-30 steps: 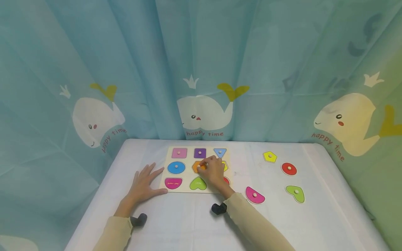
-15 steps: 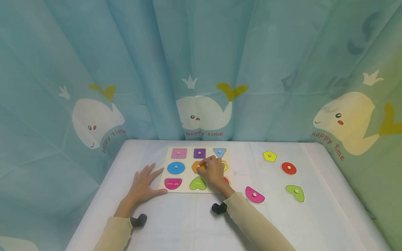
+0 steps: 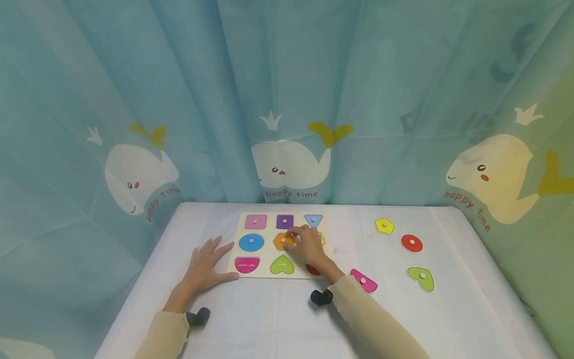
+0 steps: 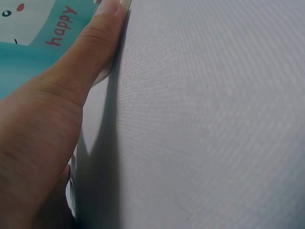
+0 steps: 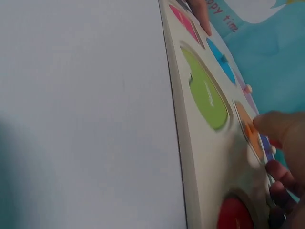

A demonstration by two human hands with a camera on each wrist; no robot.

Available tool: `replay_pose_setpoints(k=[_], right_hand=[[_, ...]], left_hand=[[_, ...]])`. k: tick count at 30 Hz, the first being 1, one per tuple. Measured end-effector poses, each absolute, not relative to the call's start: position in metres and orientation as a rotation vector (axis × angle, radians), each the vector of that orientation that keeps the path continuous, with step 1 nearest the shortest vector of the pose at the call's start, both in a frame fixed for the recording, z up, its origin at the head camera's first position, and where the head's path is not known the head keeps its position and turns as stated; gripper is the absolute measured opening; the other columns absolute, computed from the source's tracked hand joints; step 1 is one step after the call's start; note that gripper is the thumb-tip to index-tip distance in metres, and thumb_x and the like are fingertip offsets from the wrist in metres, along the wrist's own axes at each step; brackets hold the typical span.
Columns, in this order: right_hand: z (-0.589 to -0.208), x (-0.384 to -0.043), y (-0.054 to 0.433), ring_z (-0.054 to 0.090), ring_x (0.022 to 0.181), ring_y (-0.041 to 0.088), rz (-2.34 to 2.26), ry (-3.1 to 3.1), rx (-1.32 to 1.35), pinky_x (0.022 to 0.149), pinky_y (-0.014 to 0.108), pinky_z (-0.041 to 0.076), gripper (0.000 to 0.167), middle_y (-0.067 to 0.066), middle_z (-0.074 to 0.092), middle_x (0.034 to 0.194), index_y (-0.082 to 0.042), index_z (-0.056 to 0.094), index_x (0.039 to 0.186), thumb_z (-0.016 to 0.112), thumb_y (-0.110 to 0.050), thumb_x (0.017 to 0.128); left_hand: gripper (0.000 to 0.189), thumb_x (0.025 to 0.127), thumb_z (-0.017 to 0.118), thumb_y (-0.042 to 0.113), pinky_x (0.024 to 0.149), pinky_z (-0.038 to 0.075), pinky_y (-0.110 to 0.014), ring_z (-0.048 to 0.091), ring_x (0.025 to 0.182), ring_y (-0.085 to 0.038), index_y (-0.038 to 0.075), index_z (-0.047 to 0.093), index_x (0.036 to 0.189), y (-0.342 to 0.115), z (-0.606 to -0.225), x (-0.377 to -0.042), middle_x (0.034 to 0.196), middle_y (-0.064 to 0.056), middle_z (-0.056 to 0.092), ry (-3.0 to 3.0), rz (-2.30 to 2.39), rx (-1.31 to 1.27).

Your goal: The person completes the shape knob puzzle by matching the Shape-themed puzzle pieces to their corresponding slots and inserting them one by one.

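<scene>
A cream shape-puzzle board point(image 3: 265, 255) lies on the white-covered table. My left hand point(image 3: 203, 268) rests beside it, fingers spread, with its fingertips and thumb at the board's left edge and corner. Over the board's middle right is my right hand point(image 3: 311, 249), its thumb and forefinger parted just right of the small knob on the orange hexagon point(image 3: 280, 243). That hexagon sits in its slot. Knobbed pieces also fill the pink rectangle, purple square, blue triangle point(image 3: 313, 217) and blue oval point(image 3: 248, 244) slots. The heart recess point(image 3: 282, 268) and half-round recess point(image 3: 247, 267) hold no knobbed pieces. My right hand partly hides the yellow and red recesses.
Loose on the table to the right lie a yellow pentagon point(image 3: 384, 229), a red circle point(image 3: 411, 244), a green heart point(image 3: 424, 282) and a magenta half round point(image 3: 368, 285), partly behind the right sleeve point(image 3: 372, 314). A whale-print curtain point(image 3: 376, 169) hangs behind.
The right hand's fingers have loosened from the orange hexagon's knob, and the hand and forearm have shifted slightly right, covering part of the magenta half round. The left hand has stayed put.
</scene>
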State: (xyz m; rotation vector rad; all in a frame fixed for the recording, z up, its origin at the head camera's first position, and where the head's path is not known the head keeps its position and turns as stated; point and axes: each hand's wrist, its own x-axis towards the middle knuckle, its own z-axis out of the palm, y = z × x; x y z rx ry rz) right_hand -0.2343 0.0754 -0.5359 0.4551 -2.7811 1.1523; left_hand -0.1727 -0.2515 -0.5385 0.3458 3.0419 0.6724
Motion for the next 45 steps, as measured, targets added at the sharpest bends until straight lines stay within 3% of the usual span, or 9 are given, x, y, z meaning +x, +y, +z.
replay_pose_setpoints(k=[6, 14, 26, 45], right_hand=[[-0.53, -0.238, 0.096, 0.061, 0.092, 0.027, 1.3, -2.659, 0.634, 0.086, 0.043, 0.051, 0.029, 0.01, 0.074, 0.11, -0.004, 0.075, 0.113, 0.082, -0.014, 0.087], [-0.522, -0.246, 0.13, 0.064, 0.106, 0.026, 1.299, -2.787, 0.482, 0.092, 0.044, 0.058, 0.033, 0.007, 0.068, 0.125, -0.012, 0.073, 0.122, 0.08, -0.02, 0.091], [-0.508, -0.258, 0.195, 0.064, 0.106, 0.036, 1.153, -2.736, 0.504, 0.092, 0.053, 0.054, 0.035, 0.015, 0.07, 0.122, -0.006, 0.071, 0.125, 0.078, -0.016, 0.092], [-0.513, -0.255, 0.276, 0.062, 0.106, 0.042, 1.066, -2.724, 0.349, 0.09, 0.058, 0.052, 0.033, 0.023, 0.069, 0.118, 0.001, 0.07, 0.122, 0.075, -0.015, 0.094]], left_hand=[[0.099, 0.073, 0.08, 0.067, 0.117, 0.003, -0.075, 0.015, 0.153, -0.047, 0.02, 0.048, 0.155, -0.251, -0.538, -0.171, 0.166, -0.017, 0.029, 3.04, 0.669, 0.342], [0.099, 0.074, 0.079, 0.067, 0.117, 0.003, -0.075, 0.015, 0.153, -0.047, 0.019, 0.049, 0.154, -0.251, -0.539, -0.17, 0.166, -0.017, 0.03, 3.038, 0.682, 0.352], [0.099, 0.073, 0.079, 0.068, 0.117, 0.003, -0.075, 0.015, 0.153, -0.047, 0.02, 0.049, 0.154, -0.254, -0.541, -0.169, 0.166, -0.017, 0.031, 3.041, 0.693, 0.36], [0.097, 0.075, 0.079, 0.067, 0.117, 0.002, -0.075, 0.016, 0.153, -0.047, 0.021, 0.049, 0.154, -0.254, -0.542, -0.172, 0.166, -0.017, 0.03, 3.055, 0.695, 0.389]])
